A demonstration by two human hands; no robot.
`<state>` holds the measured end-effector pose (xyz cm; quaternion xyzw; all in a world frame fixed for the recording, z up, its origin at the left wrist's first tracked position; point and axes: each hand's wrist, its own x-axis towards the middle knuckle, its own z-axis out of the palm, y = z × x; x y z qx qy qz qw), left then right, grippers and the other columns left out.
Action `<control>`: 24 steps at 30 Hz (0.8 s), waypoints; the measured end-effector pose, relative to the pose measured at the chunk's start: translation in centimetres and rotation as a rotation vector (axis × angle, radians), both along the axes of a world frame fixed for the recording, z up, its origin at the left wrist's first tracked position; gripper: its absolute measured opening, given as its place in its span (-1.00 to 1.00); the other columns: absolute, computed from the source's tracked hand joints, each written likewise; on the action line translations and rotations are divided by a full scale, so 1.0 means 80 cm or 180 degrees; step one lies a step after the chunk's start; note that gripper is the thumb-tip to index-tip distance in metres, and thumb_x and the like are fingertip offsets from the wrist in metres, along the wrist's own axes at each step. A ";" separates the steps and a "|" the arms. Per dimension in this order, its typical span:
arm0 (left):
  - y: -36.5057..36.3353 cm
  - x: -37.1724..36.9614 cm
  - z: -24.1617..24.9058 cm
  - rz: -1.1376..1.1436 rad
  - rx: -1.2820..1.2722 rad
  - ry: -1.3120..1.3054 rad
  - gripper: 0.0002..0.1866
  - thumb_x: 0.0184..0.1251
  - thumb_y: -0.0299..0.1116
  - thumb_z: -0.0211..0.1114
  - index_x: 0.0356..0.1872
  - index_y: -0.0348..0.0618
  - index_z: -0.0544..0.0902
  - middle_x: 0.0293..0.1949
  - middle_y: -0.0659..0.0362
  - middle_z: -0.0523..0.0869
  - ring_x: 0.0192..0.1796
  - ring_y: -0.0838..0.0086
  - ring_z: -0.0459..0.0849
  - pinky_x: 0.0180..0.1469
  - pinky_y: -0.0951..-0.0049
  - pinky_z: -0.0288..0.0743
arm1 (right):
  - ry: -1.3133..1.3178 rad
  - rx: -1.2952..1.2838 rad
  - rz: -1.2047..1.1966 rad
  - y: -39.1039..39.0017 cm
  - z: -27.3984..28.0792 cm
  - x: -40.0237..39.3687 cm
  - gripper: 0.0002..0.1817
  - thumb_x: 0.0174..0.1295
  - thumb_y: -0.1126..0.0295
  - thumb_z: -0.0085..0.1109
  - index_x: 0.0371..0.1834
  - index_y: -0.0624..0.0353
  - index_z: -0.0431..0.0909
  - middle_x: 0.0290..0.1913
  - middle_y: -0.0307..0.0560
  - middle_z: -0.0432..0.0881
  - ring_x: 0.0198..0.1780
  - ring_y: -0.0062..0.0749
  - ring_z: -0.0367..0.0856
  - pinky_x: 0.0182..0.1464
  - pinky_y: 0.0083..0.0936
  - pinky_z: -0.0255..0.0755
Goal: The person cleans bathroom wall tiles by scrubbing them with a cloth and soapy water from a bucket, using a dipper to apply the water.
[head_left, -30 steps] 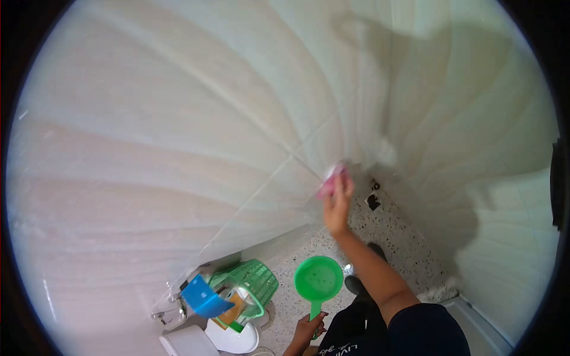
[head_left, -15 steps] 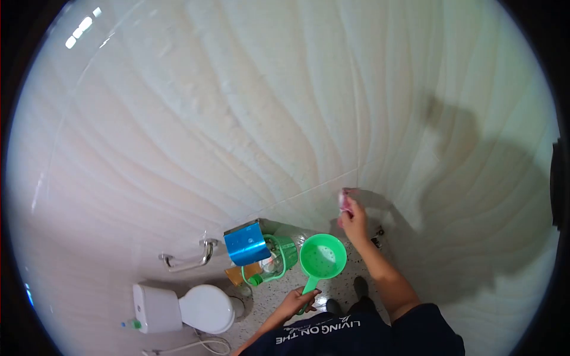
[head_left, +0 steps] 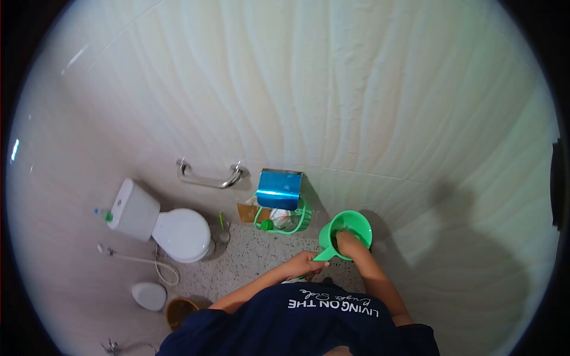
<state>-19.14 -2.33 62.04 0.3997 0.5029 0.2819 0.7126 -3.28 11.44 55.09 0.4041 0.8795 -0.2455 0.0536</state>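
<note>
A green plastic water dipper [head_left: 361,220] is held in front of my body, near the tiled wall. My left hand [head_left: 304,264] is closed around its handle. My right hand [head_left: 348,244] reaches down inside the dipper's bowl, so its fingers are hidden by the rim and the depth of the bowl. The pink cloth-like item seen earlier does not show now. What lies in the bowl is too dark to make out.
A blue-covered wall holder [head_left: 279,190] hangs above a green basket [head_left: 306,216] with bottles. A grab bar [head_left: 212,183] is mounted left of it. Farther left are a white toilet [head_left: 183,235], a hose [head_left: 139,259], a white lidded bin [head_left: 148,296] and a brown bucket [head_left: 180,312].
My right hand has left the wall, where it held a pink cloth-like item, and gone into the dipper. The dipper has moved right within the view, and the camera view has turned.
</note>
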 end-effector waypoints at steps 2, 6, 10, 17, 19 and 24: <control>-0.003 0.005 0.012 0.0182 0.0107 -0.0019 -0.73 0.29 -0.17 0.24 -0.38 -0.19 0.53 -0.63 0.32 0.46 -0.70 0.64 0.40 -0.61 0.55 0.34 | 0.0447 -0.0112 0.0029 0.004 0.038 0.009 -0.70 0.01 0.47 0.09 -0.13 0.24 0.51 -0.23 0.26 0.59 -0.18 0.08 0.59 -0.13 -0.23 0.48; -0.003 0.010 0.042 0.0290 0.0267 -0.0154 -0.71 0.29 -0.16 0.23 -0.48 -0.15 0.49 -0.67 0.33 0.43 -0.70 0.63 0.41 -0.62 0.53 0.34 | 0.1303 -0.0473 -0.0229 0.001 0.118 0.019 -0.61 -0.05 0.47 0.17 -0.07 0.21 0.45 -0.24 0.16 0.58 -0.20 -0.08 0.61 -0.16 -0.33 0.47; -0.002 0.008 0.056 0.0314 0.0469 -0.0143 -0.69 0.31 -0.13 0.21 -0.47 -0.15 0.47 -0.66 0.34 0.43 -0.70 0.65 0.40 -0.60 0.54 0.38 | 0.2237 -0.0382 -0.0017 0.040 0.119 0.026 -0.62 0.01 0.48 0.15 -0.04 0.23 0.45 -0.29 0.01 0.58 -0.30 -0.31 0.61 -0.28 -0.42 0.48; -0.027 -0.013 0.099 0.0611 0.0294 -0.0405 -0.61 0.39 -0.15 0.10 0.04 -0.26 0.49 -0.63 0.37 0.40 -0.73 0.72 0.35 -0.55 0.60 0.41 | 0.4655 0.1931 -0.1220 0.128 0.349 0.056 -0.61 0.12 0.65 0.03 0.06 0.25 0.41 -0.05 -0.01 0.51 -0.21 -0.44 0.55 -0.22 -0.53 0.48; -0.036 -0.018 0.104 0.0668 0.0370 -0.0472 -0.58 0.39 -0.10 0.09 0.03 -0.26 0.49 -0.64 0.38 0.41 -0.73 0.73 0.35 -0.54 0.62 0.42 | 0.3686 0.4676 -0.0653 0.158 0.360 0.040 -0.58 0.06 0.63 0.09 0.05 0.20 0.43 0.06 0.12 0.47 0.07 -0.14 0.49 0.10 -0.19 0.34; -0.069 -0.010 0.120 0.1052 0.0518 -0.0622 -0.60 0.43 -0.16 0.02 0.06 -0.31 0.45 -0.68 0.39 0.39 -0.73 0.76 0.35 -0.53 0.64 0.47 | 0.1742 0.4840 0.0785 0.171 0.276 -0.012 -0.55 -0.02 0.41 0.27 0.02 -0.02 0.48 0.14 0.08 0.42 0.31 -0.08 0.28 0.26 0.15 -0.03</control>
